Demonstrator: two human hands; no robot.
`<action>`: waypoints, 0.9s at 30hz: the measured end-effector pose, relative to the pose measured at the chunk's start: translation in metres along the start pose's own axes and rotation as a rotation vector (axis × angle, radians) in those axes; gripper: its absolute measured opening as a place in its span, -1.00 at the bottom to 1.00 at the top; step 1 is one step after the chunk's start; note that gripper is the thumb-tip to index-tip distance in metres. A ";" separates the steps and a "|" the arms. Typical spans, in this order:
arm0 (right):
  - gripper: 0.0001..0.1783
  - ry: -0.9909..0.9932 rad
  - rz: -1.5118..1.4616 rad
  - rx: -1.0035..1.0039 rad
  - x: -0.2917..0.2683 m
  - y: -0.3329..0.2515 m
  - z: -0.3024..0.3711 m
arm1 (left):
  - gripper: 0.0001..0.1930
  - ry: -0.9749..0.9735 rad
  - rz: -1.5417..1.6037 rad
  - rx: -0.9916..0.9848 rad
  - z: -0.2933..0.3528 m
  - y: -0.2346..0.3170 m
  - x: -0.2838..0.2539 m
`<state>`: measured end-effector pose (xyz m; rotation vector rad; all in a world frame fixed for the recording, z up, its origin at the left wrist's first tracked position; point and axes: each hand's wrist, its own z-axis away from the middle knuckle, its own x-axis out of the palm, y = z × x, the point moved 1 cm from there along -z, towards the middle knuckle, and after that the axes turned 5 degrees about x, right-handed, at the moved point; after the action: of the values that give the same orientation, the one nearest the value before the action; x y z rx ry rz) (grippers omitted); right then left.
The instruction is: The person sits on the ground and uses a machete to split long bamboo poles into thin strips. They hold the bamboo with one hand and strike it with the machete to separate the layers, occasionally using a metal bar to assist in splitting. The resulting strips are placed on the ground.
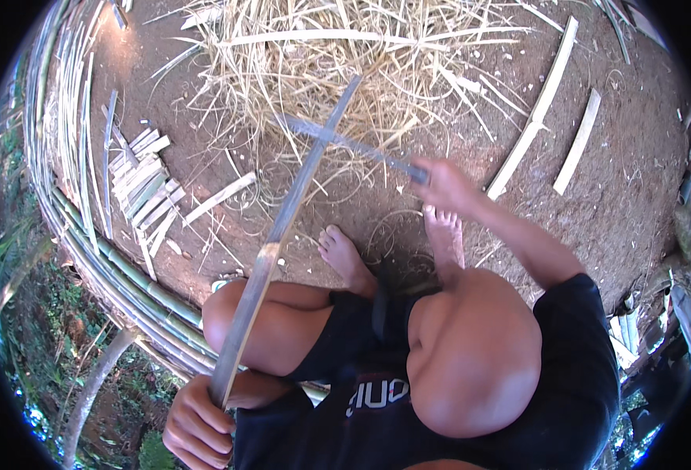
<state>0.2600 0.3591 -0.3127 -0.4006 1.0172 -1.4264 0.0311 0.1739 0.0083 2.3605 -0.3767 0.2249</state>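
My left hand, low at the left, is closed round the near end of a long split bamboo strip. The strip slants up and away, past my bent left knee, toward a heap of shavings. In my right hand, above my right foot, is the handle of a long-bladed knife. Its blade is smeared by motion and points left, crossing the strip near its far end. Whether the blade touches the strip there, I cannot tell.
Pale bamboo shavings lie heaped on the dirt ahead. Short split pieces are stacked at the left, inside long green bamboo poles. Two flat slats lie at the right. My bare feet are close below the blade.
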 end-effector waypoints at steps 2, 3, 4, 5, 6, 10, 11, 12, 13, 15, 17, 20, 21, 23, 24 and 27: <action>-0.87 -0.052 -0.048 0.053 0.001 -0.005 -0.003 | -0.50 -0.015 -0.017 -0.019 -0.004 -0.002 0.005; -0.82 -0.029 -0.064 0.207 0.001 0.013 -0.017 | -0.51 -0.080 -0.001 -0.062 -0.002 0.000 0.003; -0.76 0.004 -0.081 0.356 -0.001 0.043 -0.039 | -0.52 -0.150 0.032 -0.088 -0.007 0.000 0.003; -0.70 0.046 -0.094 0.497 -0.009 0.060 -0.054 | -0.54 -0.228 0.061 -0.107 -0.012 -0.002 0.002; -0.69 0.060 0.003 0.434 -0.016 0.060 -0.055 | -0.55 -0.223 0.059 -0.122 -0.013 -0.001 0.004; -0.71 0.032 0.139 0.446 -0.041 0.044 -0.024 | -0.70 -0.028 -0.009 -0.047 -0.001 0.002 -0.003; -0.73 0.003 0.135 0.464 -0.053 0.033 -0.026 | -0.76 0.094 -0.118 0.004 -0.002 0.005 0.006; -0.76 0.039 0.140 0.443 -0.058 0.028 -0.023 | -0.78 0.175 -0.318 -0.019 -0.001 0.017 0.006; -0.79 0.077 0.143 0.424 -0.057 0.028 -0.014 | -0.72 0.218 -0.356 0.024 0.003 0.026 0.000; -0.81 0.069 0.126 0.376 -0.036 0.006 0.012 | -0.64 0.510 -0.343 0.152 0.010 0.049 0.023; -0.81 0.109 0.066 0.359 -0.032 -0.017 0.038 | -0.61 0.659 -0.378 0.238 0.013 0.053 0.037; -0.86 0.158 0.069 0.214 -0.030 -0.038 0.062 | -0.52 0.592 -0.455 0.178 0.032 0.048 0.052; -0.87 0.179 0.114 0.126 -0.033 -0.050 0.070 | -0.48 0.589 -0.473 0.209 0.034 0.041 0.061; -0.89 0.158 0.153 0.106 -0.057 -0.075 0.084 | -0.42 0.596 -0.521 0.227 0.039 0.032 0.077; -0.89 0.136 0.149 0.133 -0.074 -0.089 0.089 | -0.41 0.588 -0.537 0.231 0.041 0.028 0.083; -0.90 0.139 0.352 -0.075 -0.128 -0.134 0.106 | -0.39 0.548 -0.573 0.224 0.044 0.022 0.098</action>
<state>0.2794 0.4200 -0.1087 -0.1657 1.1913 -1.1125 0.1190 0.1083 0.0163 2.3855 0.6046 0.6365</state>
